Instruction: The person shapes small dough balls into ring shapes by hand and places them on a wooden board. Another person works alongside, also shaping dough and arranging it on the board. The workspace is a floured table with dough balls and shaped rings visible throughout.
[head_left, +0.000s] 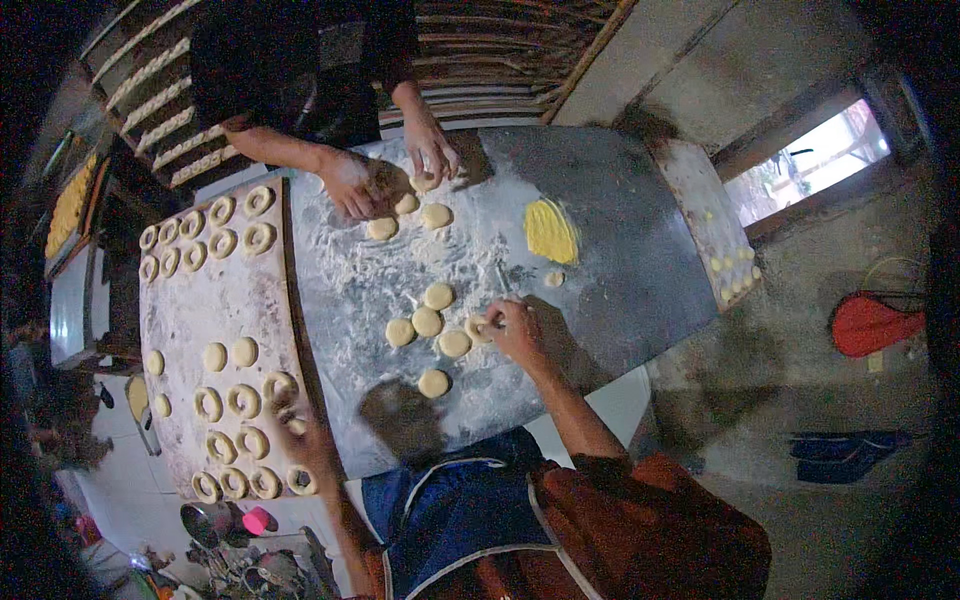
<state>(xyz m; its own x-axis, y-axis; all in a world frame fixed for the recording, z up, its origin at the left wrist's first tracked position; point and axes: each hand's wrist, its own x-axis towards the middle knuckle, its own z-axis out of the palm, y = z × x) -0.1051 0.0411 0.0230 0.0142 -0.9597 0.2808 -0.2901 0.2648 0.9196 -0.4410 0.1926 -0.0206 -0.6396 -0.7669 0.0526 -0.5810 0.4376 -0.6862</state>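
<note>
Several pale dough rounds (427, 321) lie on the floured metal tabletop (640, 240) in front of me. With its fingers closed, my right hand (516, 332) grips the edge of a dough round (477, 329) at the right of this group. My left hand (302, 432), smeared by motion, is over the right edge of a floured board (180, 330). It is next to a dough ring (279, 386); whether its fingers grip the ring is unclear. More dough rings (244, 401) and flat rounds (215, 356) sit on that board.
Across the table a co-worker's hands (428, 150) handle dough rounds (382, 229). A yellow mass (551, 231) lies at the right, beside a small dough piece (554, 278). Metal pots (207, 522) and a pink cup (256, 520) stand below the board. A rack of twisted dough strips (165, 98) is at far left.
</note>
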